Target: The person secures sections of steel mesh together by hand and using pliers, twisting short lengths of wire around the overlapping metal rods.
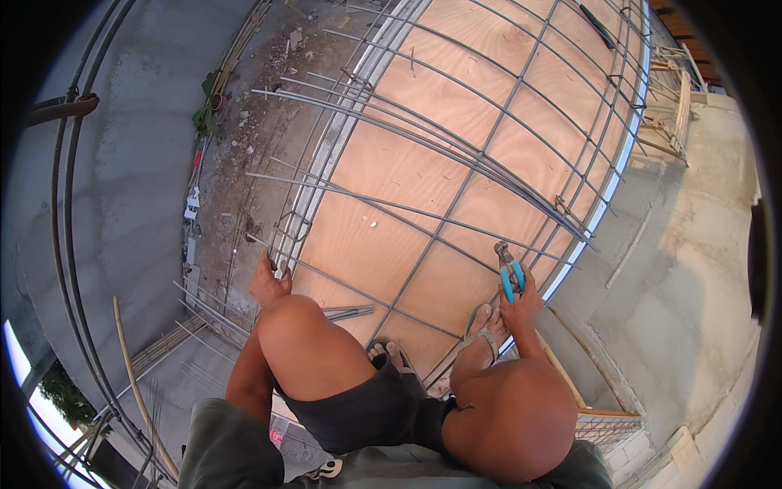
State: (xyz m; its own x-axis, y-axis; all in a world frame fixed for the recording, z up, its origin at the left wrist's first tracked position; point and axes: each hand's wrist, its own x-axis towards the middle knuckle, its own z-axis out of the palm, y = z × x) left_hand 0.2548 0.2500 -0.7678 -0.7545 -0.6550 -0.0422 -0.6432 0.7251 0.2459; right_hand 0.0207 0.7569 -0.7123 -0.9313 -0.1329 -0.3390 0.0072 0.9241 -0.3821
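Note:
My right hand [522, 310] is closed around pincers with light blue handles [511, 281], their metal jaws pointing up and away from me over the steel mesh. At the left edge of the plywood deck [371, 253], my left hand [270, 285] is closed beside a steel bar [342, 284] and the dark edge rods. What lies between its fingers is too small to make out. Thin reinforcing bars [464, 191] cross the deck in a grid. Several loose bars [391, 124] lie slantwise over it.
I squat on the deck in sandals, knees wide. Short bars [349, 313] lie by my left knee. Beyond the left edge is lower ground with rubble [269, 90] and a grey wall [147, 122]. Past the right edge lies a concrete surface [668, 269]. A dark rod-like object [599, 27] rests far right.

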